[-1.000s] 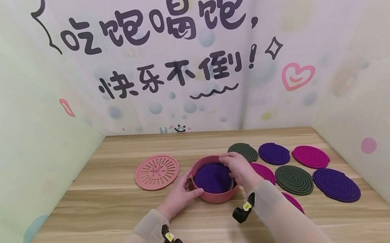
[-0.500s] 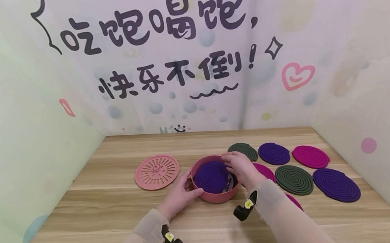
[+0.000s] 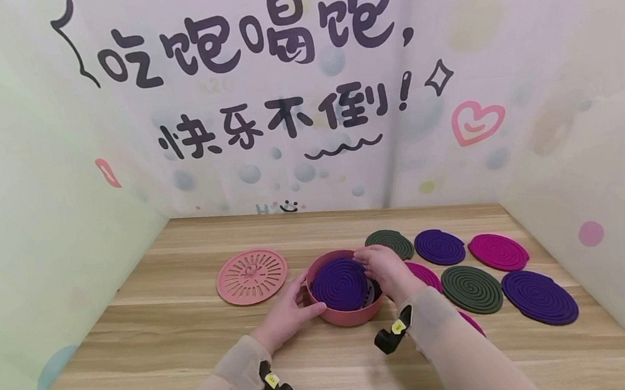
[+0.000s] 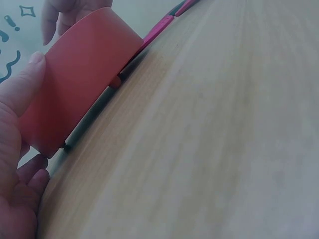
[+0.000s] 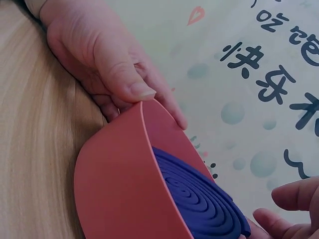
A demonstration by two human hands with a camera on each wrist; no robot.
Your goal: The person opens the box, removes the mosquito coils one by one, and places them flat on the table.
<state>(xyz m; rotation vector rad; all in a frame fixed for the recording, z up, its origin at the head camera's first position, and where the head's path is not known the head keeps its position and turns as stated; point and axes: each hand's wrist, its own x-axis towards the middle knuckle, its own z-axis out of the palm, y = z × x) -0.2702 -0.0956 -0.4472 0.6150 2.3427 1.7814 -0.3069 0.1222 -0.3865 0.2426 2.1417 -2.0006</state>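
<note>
A round pink mosquito coil box (image 3: 354, 316) stands uncovered on the table. My left hand (image 3: 284, 315) grips its left wall, with the thumb (image 5: 137, 89) at the rim and other fingers around the outside. Inside, a purple mosquito coil (image 3: 338, 284) lies tilted, its right side raised in the right wrist view. Part of a pale holder (image 3: 370, 292) shows below the coil's right edge. My right hand (image 3: 389, 273) is over the box's right rim, its fingertips by the coil's raised edge. One finger stands apart in the air; what the fingers beneath touch is partly hidden.
A pink slotted lid (image 3: 251, 276) lies left of the box. Several flat coils are spread to the right, among them a green one (image 3: 471, 289), a purple one (image 3: 539, 297) and a magenta one (image 3: 498, 251). Walls stand behind and on both sides.
The purple coil lay flatter in the box one second ago. It has shifted left and tilted, uncovering part of the holder. My right hand has moved slightly; my left hand has stayed put.
</note>
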